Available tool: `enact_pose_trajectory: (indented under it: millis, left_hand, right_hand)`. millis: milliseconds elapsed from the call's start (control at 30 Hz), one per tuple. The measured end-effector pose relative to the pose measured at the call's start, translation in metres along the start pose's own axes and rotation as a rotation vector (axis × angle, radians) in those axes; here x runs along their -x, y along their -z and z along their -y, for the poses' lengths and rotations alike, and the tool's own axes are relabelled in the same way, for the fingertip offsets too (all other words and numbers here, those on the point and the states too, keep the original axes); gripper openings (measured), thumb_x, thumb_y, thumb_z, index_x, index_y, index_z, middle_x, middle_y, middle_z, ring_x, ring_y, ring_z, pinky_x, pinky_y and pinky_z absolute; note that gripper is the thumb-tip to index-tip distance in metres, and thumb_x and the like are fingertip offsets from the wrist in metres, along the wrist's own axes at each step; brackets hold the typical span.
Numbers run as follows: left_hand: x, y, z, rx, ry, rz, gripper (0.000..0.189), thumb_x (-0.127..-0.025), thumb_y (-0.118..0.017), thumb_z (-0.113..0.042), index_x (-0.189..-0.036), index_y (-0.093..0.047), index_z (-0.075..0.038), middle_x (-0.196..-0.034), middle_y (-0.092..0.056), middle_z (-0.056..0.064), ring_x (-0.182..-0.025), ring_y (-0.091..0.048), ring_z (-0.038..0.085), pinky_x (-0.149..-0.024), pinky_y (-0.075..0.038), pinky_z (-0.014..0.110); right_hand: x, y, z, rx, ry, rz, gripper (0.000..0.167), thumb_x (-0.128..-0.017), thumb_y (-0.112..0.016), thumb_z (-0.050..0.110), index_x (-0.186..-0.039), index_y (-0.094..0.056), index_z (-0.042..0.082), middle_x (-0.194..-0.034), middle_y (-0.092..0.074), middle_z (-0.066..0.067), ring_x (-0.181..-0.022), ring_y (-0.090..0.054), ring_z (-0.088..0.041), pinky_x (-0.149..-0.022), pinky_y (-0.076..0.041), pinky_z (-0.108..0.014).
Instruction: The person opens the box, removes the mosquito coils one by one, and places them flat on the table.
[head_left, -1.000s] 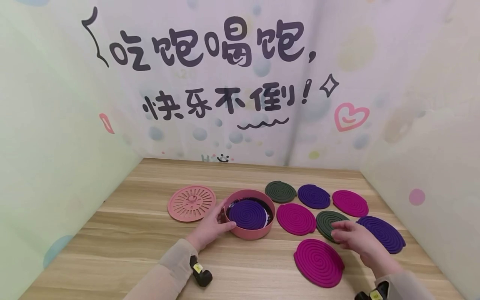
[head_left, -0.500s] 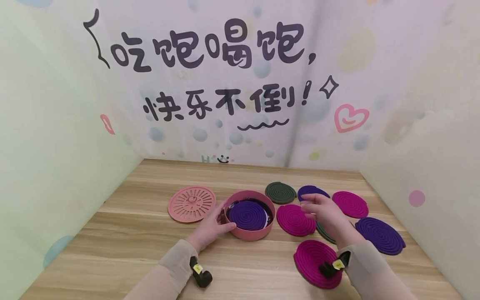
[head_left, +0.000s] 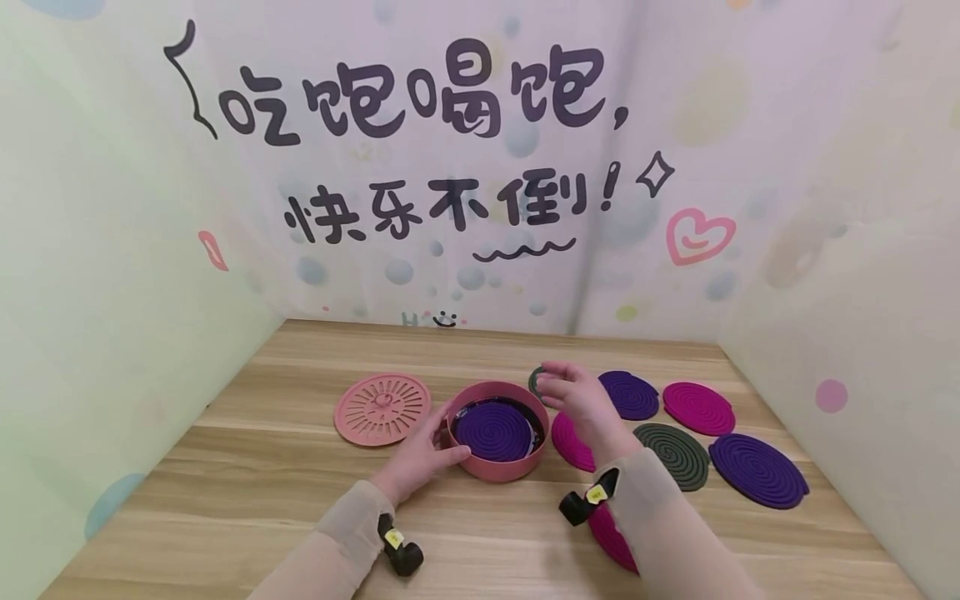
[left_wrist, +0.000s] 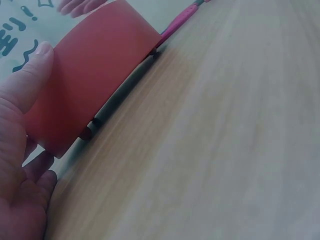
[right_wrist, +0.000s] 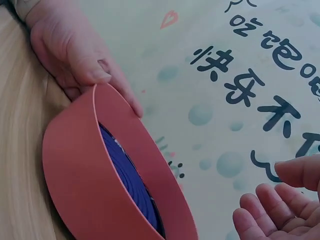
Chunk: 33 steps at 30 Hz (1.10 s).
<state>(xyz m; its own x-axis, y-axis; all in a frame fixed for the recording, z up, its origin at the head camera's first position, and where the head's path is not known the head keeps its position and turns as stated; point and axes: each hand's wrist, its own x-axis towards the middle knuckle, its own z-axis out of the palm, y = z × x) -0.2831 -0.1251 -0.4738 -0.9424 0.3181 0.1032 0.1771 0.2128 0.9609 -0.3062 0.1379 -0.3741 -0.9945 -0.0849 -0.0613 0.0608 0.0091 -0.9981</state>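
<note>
A round pink mosquito coil holder (head_left: 498, 472) stands uncovered on the table with a purple mosquito coil (head_left: 493, 432) lying inside. My left hand (head_left: 420, 462) grips its left side, thumb at the front wall and fingers around the back; the left wrist view shows the holder's wall (left_wrist: 95, 70) beside the thumb. Over the holder's right rim hovers my right hand (head_left: 581, 408), empty with loosely bent fingers, as the right wrist view of that hand (right_wrist: 280, 215) confirms. It partly hides a dark green coil (head_left: 536, 383) and a magenta coil (head_left: 572, 442).
The slotted pink lid (head_left: 367, 410) lies left of the holder. To the right are a purple coil (head_left: 628, 395), a magenta coil (head_left: 699, 408), a green coil (head_left: 672, 456) and another purple coil (head_left: 759, 471). My right sleeve covers part of a front magenta coil (head_left: 611, 533).
My right hand has moved left from over the green coil on the right to beside the holder, carrying nothing. The left hand keeps its grip on the holder, and the coils stay put.
</note>
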Motion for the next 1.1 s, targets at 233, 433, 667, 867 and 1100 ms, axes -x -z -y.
enact_pose_trajectory:
  millis: [233, 433, 667, 867, 1100]
  left_hand:
    - [0.005, -0.003, -0.012, 0.021, 0.002, -0.025, 0.079, -0.086, -0.073, -0.012, -0.151, -0.029, -0.009, -0.150, -0.036, 0.018, -0.137, -0.033, 0.035, -0.112, -0.026, 0.051]
    - [-0.001, -0.002, 0.001, 0.024, -0.006, -0.010, 0.081, -0.085, -0.074, -0.017, -0.152, -0.029, -0.013, -0.149, -0.037, 0.016, -0.137, -0.034, 0.033, -0.111, -0.027, 0.051]
    - [-0.003, -0.003, 0.002, 0.033, -0.011, -0.018, 0.078, -0.086, -0.072, -0.008, -0.151, -0.028, -0.007, -0.150, -0.035, 0.020, -0.138, -0.031, 0.034, -0.113, -0.024, 0.051]
    - [-0.002, -0.003, 0.000, 0.045, -0.021, -0.010, 0.079, -0.086, -0.073, -0.012, -0.151, -0.029, -0.009, -0.150, -0.035, 0.018, -0.138, -0.032, 0.032, -0.113, -0.024, 0.050]
    - [-0.001, -0.002, -0.001, 0.022, -0.017, 0.003, 0.081, -0.085, -0.075, -0.021, -0.152, -0.029, -0.014, -0.151, -0.035, 0.014, -0.139, -0.032, 0.031, -0.113, -0.024, 0.049]
  right_hand:
    - [-0.009, -0.022, -0.013, 0.026, -0.022, -0.035, 0.042, -0.091, -0.059, -0.002, -0.132, -0.048, -0.005, -0.126, -0.054, -0.025, -0.116, -0.054, -0.033, -0.104, -0.042, -0.045]
    - [-0.012, -0.032, -0.026, 0.099, -0.040, -0.034, 0.040, -0.092, -0.060, 0.003, -0.130, -0.051, -0.005, -0.126, -0.056, -0.023, -0.117, -0.054, -0.032, -0.103, -0.042, -0.047]
    - [-0.014, -0.038, -0.031, 0.207, -0.087, -0.057, 0.037, -0.091, -0.063, 0.010, -0.125, -0.056, -0.001, -0.126, -0.056, -0.019, -0.117, -0.052, -0.033, -0.103, -0.040, -0.051]
    - [-0.015, -0.041, -0.031, 0.280, -0.110, -0.041, 0.039, -0.090, -0.063, 0.010, -0.127, -0.056, 0.001, -0.127, -0.056, -0.018, -0.121, -0.050, -0.035, -0.105, -0.036, -0.054]
    - [-0.014, -0.044, -0.032, 0.294, -0.100, -0.040, 0.037, -0.088, -0.064, 0.007, -0.123, -0.058, -0.001, -0.126, -0.056, -0.019, -0.119, -0.050, -0.036, -0.105, -0.036, -0.054]
